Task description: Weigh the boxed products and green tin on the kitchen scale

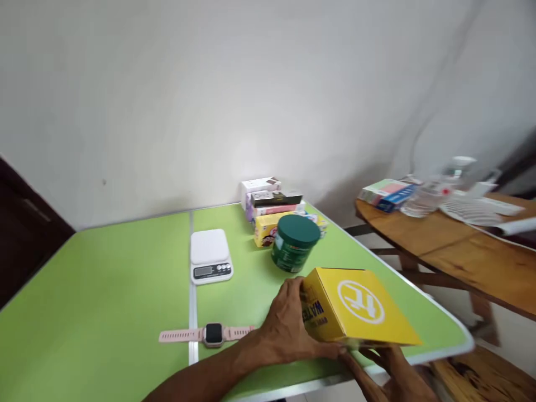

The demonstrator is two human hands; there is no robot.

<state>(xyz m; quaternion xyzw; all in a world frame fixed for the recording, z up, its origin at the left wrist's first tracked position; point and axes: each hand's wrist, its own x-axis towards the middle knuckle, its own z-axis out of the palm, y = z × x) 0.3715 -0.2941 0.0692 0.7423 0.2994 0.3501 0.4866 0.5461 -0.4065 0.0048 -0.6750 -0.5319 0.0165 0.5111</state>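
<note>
Both my hands hold a yellow box [355, 304] with a white round logo on top, near the front right corner of the green table [109, 290]. My left hand [287, 329] grips its left end, thumb along the side with blue print. My right hand [393, 371] supports it from below at the table's edge, mostly hidden under the box. A pink smartwatch [209, 334] lies flat just left of my left hand. A dark green round jar [294, 243] stands right behind the box.
A small white digital scale [210, 255] sits mid-table. A stack of small boxes [272, 209] stands at the far edge by the wall. To the right, a wooden table [460, 245] carries boxes, a plastic bottle [435, 190] and papers.
</note>
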